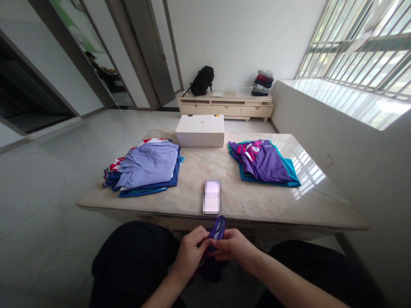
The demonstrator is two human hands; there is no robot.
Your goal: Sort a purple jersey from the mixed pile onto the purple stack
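Across the surface [189, 177], the left pile [150, 161] and right pile [268, 161] look folded; the left hand [192, 247] and right hand [236, 247] pinch 1 bunched purple garment [220, 223] between the knees [131, 256], seemingly unfolded yet.

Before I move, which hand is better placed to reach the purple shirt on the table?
Probably the right hand: the purple shirt lies beyond it to the right, farther from the left hand. Both hands grip purple cloth, though.
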